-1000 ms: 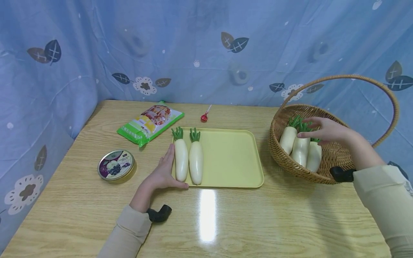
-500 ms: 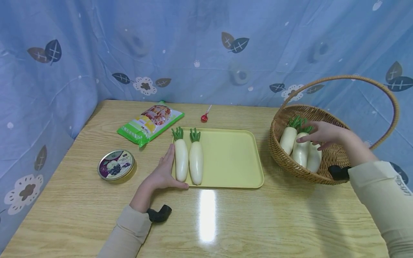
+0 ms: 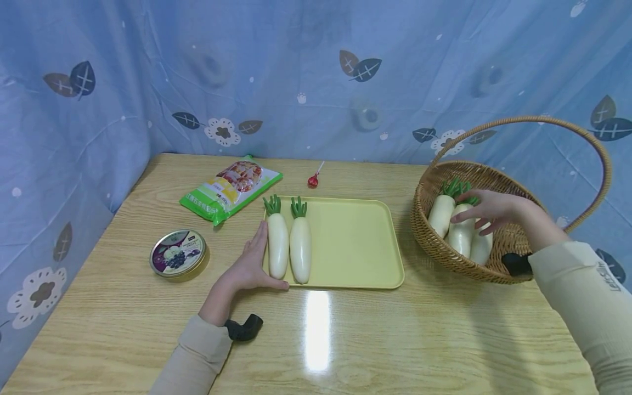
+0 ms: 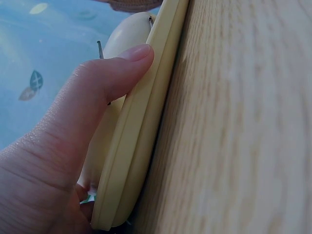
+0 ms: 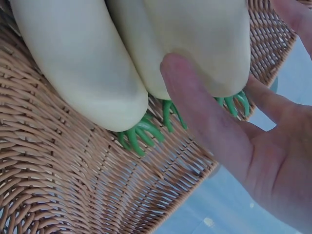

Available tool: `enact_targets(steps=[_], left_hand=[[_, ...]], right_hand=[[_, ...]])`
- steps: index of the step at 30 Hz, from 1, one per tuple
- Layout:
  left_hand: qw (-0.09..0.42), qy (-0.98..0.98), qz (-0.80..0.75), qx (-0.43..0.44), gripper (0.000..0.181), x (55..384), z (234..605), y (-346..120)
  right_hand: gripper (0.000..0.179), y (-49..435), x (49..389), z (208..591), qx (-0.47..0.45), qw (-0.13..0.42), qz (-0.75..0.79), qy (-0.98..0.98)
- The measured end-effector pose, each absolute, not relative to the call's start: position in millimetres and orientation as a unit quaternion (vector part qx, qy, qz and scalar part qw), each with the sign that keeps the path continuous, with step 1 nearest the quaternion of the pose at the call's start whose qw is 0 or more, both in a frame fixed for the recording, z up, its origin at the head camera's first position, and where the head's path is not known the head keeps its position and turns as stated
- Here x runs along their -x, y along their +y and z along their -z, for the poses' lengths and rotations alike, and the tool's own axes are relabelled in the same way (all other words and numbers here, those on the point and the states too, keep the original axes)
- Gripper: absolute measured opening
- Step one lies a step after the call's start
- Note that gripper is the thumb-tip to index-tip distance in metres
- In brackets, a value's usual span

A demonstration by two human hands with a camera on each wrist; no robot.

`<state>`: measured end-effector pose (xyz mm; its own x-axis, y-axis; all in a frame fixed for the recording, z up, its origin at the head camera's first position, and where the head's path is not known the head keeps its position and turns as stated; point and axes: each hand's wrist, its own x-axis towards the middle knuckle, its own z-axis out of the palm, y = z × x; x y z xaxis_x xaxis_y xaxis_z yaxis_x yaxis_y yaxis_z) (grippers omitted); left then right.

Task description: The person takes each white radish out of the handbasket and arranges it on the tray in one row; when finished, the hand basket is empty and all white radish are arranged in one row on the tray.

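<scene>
In the head view my left hand [image 3: 252, 263] lies at the front left corner of a yellow tray [image 3: 355, 241], fingers straight along its left side. The thumb [image 4: 139, 52] rests on the front rim in the left wrist view. Two white radishes [image 3: 278, 244] with green tops lie side by side at the tray's left. My right hand [image 3: 498, 209] reaches into the wicker basket [image 3: 446, 258], where three more white radishes lean together. Its thumb [image 5: 187, 87] overlaps the front radish [image 5: 207, 39], one finger is partly hidden behind it, and another finger stands apart from it.
A green and white food packet [image 3: 232, 189] lies behind the tray's left end, and a round tin [image 3: 178, 253] sits to the left. A red lollipop [image 3: 313, 180] is behind the tray. The tall basket handle [image 3: 543, 118] arches above the basket. Blue curtain surrounds the table.
My right hand has moved slightly down and to the left over the middle radish, its fingers lower around it. The left hand and the tray stay where they were.
</scene>
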<state>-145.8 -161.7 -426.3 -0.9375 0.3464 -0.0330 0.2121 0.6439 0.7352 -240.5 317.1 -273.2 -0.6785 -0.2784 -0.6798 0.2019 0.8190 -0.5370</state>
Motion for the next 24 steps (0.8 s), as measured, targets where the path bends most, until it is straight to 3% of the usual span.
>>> enact_targets(steps=[12, 24], left_hand=[[0.093, 0.906, -0.385, -0.148, 0.142, 146, 425, -161], [0.096, 0.906, -0.384, -0.148, 0.142, 145, 423, -161]], right_hand=[[0.091, 306, 244, 277, 0.001, 0.39, 0.273, 0.88], [0.082, 310, 243, 279, 0.013, 0.373, 0.286, 0.883]])
